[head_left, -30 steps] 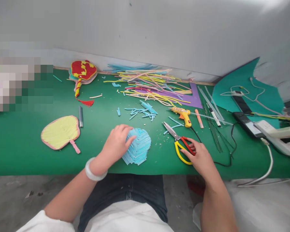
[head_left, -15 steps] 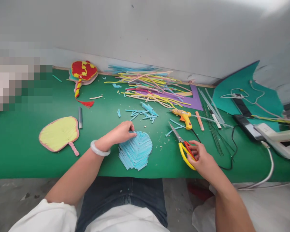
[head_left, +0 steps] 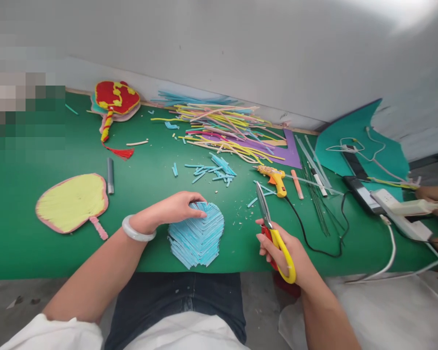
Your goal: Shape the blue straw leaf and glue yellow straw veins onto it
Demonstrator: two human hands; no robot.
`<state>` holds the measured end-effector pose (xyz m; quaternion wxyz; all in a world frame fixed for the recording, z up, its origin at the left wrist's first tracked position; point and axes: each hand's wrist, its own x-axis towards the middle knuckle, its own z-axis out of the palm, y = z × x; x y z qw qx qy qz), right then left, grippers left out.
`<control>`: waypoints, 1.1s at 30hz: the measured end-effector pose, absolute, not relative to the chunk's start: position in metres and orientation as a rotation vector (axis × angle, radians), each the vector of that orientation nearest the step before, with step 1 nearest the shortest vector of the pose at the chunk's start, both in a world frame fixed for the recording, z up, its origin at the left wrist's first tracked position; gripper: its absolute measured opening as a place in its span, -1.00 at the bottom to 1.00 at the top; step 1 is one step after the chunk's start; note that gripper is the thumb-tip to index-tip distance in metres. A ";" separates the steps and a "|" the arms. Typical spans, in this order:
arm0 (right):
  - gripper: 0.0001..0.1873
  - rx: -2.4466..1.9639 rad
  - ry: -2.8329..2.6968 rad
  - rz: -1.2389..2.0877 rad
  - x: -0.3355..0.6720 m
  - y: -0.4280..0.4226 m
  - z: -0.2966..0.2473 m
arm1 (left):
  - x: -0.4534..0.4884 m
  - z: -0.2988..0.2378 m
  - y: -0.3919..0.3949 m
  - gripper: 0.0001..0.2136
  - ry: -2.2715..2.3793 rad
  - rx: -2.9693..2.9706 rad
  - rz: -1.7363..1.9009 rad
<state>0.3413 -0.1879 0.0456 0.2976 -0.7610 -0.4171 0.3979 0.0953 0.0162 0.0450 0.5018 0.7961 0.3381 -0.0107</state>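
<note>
My left hand (head_left: pixel 177 208) grips the upper left edge of a light-blue fan-shaped panel (head_left: pixel 199 237), thumb on top and fingers partly hidden behind. The panel is covered in slanting strips that meet along a middle line, and its lower edge is jagged. My right hand (head_left: pixel 300 257) is closed around the red and yellow handles of a pair of scissors (head_left: pixel 264 206), to the right of the panel. Their blades look closed and point up and away. Cut blue pieces (head_left: pixel 222 167) lie beyond the panel.
A yellow fan (head_left: pixel 73 204) and grey marker (head_left: pixel 110 177) lie left; a red fan (head_left: pixel 117 97) lies farther back. Coloured stems (head_left: pixel 219 121) are piled near the wall. A glue gun (head_left: pixel 273 179), cords and a power strip (head_left: pixel 397 209) sit right, where another person's arm (head_left: pixel 434 194) shows.
My right hand has turned the scissors more upright and brought them nearer the blue panel. My left thumb now lies flatter over the panel's edge. The camera view has shifted slightly.
</note>
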 end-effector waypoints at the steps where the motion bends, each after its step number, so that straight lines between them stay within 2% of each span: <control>1: -0.40 -1.999 -1.148 1.035 0.339 -0.186 0.046 | 0.095 0.046 0.015 -0.63 0.810 1.941 -0.040; 5: -0.47 -1.911 -1.393 0.915 0.336 -0.184 0.044 | 0.095 0.048 0.014 -0.68 0.719 1.931 -0.018; 11: -0.60 -1.927 -1.557 0.701 0.342 -0.185 0.049 | 0.090 0.054 0.015 -0.64 0.669 1.701 -0.050; 18: -0.68 -1.885 -1.772 0.889 0.332 -0.175 0.071 | 0.084 0.055 0.018 -0.61 0.583 1.707 -0.060; 33: -0.60 -1.833 -1.809 1.222 0.319 -0.166 0.075 | 0.083 0.057 0.016 -0.60 0.534 1.805 -0.077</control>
